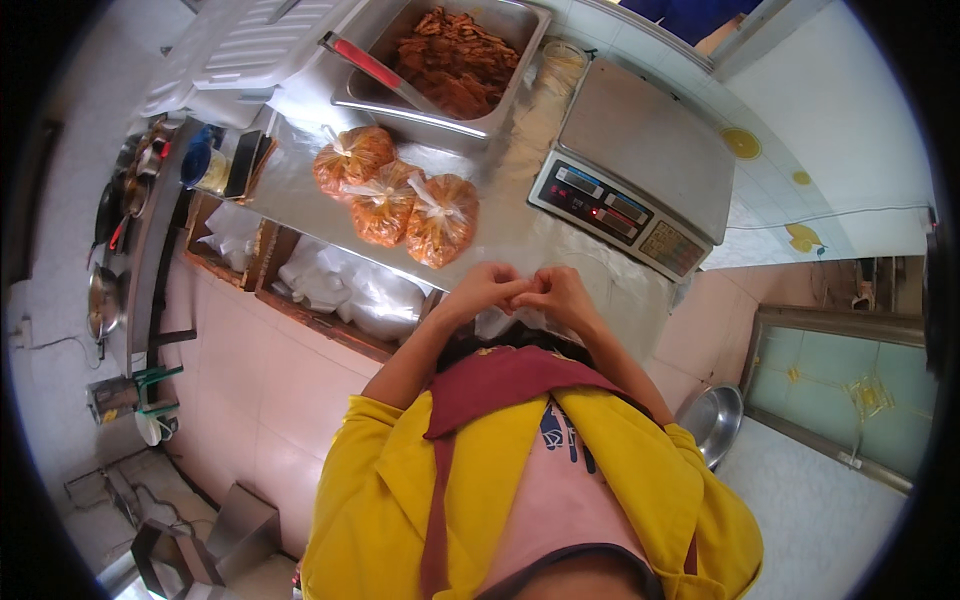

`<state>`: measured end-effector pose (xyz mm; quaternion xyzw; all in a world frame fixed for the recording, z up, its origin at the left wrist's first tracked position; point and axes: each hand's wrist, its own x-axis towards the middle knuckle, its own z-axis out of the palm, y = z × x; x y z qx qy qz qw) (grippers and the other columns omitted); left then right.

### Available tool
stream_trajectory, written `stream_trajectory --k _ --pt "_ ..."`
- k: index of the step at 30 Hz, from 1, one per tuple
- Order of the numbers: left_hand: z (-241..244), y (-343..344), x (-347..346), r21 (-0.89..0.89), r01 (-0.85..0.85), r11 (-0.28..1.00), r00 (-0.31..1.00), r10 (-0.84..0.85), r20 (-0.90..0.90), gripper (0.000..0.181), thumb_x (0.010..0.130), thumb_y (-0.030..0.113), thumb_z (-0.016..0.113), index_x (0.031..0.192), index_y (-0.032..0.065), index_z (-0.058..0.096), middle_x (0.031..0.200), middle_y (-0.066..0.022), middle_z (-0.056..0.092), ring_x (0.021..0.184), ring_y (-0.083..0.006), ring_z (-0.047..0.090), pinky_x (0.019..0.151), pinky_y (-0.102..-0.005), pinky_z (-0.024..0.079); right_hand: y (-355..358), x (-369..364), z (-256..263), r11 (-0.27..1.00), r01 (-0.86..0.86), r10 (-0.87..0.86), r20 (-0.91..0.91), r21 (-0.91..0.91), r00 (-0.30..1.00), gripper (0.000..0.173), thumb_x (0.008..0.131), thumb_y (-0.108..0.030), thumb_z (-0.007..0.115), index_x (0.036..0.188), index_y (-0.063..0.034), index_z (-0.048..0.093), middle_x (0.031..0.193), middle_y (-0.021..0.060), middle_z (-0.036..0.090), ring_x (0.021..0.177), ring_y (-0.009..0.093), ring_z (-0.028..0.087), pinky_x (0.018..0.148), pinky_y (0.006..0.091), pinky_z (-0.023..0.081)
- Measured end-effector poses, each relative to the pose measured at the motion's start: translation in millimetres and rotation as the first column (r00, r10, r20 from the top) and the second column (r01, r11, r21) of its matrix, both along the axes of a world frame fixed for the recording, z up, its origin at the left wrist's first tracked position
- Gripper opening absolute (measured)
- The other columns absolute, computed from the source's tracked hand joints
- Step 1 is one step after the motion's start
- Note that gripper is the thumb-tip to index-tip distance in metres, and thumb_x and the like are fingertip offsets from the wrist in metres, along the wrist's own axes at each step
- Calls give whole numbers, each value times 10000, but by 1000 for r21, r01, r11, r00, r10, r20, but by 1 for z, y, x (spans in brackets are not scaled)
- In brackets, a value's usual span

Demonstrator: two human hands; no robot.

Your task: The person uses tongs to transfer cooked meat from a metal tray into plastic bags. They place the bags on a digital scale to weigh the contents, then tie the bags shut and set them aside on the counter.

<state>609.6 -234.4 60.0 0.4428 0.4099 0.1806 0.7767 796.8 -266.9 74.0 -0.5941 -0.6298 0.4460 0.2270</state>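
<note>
My left hand (491, 289) and my right hand (561, 295) meet at the near edge of the metal table (517, 232), fingertips pinched together. Below them, between my wrists, shows a piece of thin clear plastic (495, 322), which looks like a bag held by its top; my hands and the apron hide most of it. Just past my left hand stand three knotted clear bags of reddish-orange food: a right one (442, 221), a middle one (382, 206) and a far left one (352, 157).
Behind the bags, a deep steel pan (480, 124) holds reddish-brown food (457, 60) and red-handled tongs (367, 64). A digital scale (645, 150) stands right, near a tub of rubber bands (564, 64). Open drawers (322, 319) with plastic bags jut out below left. A steel basin (712, 424) lies right.
</note>
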Motion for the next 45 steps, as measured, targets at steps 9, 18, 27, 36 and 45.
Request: stream_trajectory --k 9,18,27,36,45 --pt "54 -6 -43 864 338 373 547 670 -503 199 704 53 584 901 62 559 943 -129 598 923 -321 574 687 -426 495 14 53 40 926 101 -235 346 363 908 166 723 -107 631 610 -37 532 580 155 543 550 318 558 512 394 431" --pt "6 5 -43 -63 -664 745 740 666 92 312 811 6 463 1113 25 543 892 -58 608 767 -217 608 626 -321 492 42 66 35 986 -129 46 577 104 815 154 719 -124 657 793 -43 549 788 131 599 744 329 589 650 405 475" --pt "-48 -35 -47 -507 -587 631 712 701 48 213 892 243 490 1010 81 561 856 -31 589 723 -174 581 585 -317 497 196 -76 183 807 -332 435 -111 489 893 812 613 -191 844 1313 -87 446 1306 119 457 1190 243 471 987 348 410" --pt "-20 -23 -64 -313 -523 793 822 566 63 223 861 190 575 1043 64 548 876 -37 593 724 -146 579 581 -266 464 315 -180 158 861 -258 374 -202 438 905 253 793 -337 659 806 -88 618 636 -9 560 551 92 452 611 256 388" --pt "-58 -33 -59 -191 -423 886 887 448 112 354 842 212 620 1108 -13 555 945 -66 619 792 -115 569 677 -259 464 392 -174 234 788 518 -198 -659 334 726 187 803 -216 660 850 -41 617 769 98 559 692 235 517 766 407 426"
